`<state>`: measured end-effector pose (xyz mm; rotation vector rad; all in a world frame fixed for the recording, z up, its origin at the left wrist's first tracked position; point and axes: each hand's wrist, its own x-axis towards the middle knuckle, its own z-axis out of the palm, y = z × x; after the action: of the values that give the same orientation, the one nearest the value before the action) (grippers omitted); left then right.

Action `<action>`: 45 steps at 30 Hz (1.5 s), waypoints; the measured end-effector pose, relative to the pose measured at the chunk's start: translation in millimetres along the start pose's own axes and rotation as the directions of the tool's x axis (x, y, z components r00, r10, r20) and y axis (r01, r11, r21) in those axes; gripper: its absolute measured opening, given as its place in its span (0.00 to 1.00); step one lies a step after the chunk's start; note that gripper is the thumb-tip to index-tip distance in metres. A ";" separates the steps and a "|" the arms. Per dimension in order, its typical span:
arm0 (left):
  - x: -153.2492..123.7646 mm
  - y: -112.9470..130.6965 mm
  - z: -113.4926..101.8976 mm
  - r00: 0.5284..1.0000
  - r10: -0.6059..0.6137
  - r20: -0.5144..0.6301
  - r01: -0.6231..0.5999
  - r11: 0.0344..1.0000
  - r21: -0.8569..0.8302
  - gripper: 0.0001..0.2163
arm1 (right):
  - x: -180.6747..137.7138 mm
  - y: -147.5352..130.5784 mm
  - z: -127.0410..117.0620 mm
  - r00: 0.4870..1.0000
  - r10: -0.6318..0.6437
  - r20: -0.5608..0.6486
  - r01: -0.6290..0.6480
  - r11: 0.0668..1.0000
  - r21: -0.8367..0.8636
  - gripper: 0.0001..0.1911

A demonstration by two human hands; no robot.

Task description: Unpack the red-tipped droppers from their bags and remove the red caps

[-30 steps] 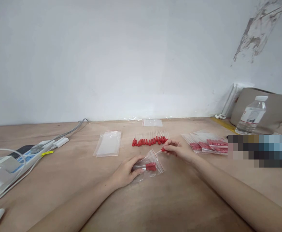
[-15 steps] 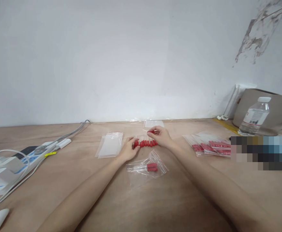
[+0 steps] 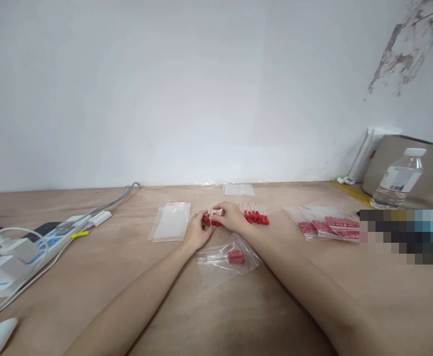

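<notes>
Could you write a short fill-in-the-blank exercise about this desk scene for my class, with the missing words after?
1. The left hand and right hand are at the thin pieces, whose thick ends are coloured ____.
2. The filled bags lie to the ____ of both hands.
3. The plastic bottle has a ____ cap.
4. The power strip lies on the person's ____ side.

Missing words: red; right; white; left.

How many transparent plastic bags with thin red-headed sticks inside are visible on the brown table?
5 visible: one transparent plastic bag lies between the forearms; four overlap in a pile at right. More may be hidden beneath or behind the pixelated patch.
</notes>
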<state>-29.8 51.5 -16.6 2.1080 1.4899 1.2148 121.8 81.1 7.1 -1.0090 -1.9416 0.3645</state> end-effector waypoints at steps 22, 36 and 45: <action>-1.4 1.8 -2.7 0.956 0.273 0.109 -0.293 0.912 0.287 0.21 | -111.4 9.3 -83.4 0.983 0.173 -0.060 -0.176 0.983 -0.057 0.11; -67.7 53.5 -35.2 0.843 0.373 0.388 -0.363 0.926 -0.100 0.14 | -111.3 -9.6 -75.3 0.960 0.002 0.280 -0.075 0.966 0.248 0.13; -62.2 48.4 -26.1 0.837 0.275 0.474 -0.291 0.956 -0.042 0.18 | -114.0 -21.2 -71.9 0.910 0.040 0.412 -0.157 0.954 0.254 0.15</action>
<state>-25.9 -29.4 1.4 2.4792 1.0083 0.6683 200.8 -29.3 -6.0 -0.8940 -2.1228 0.9464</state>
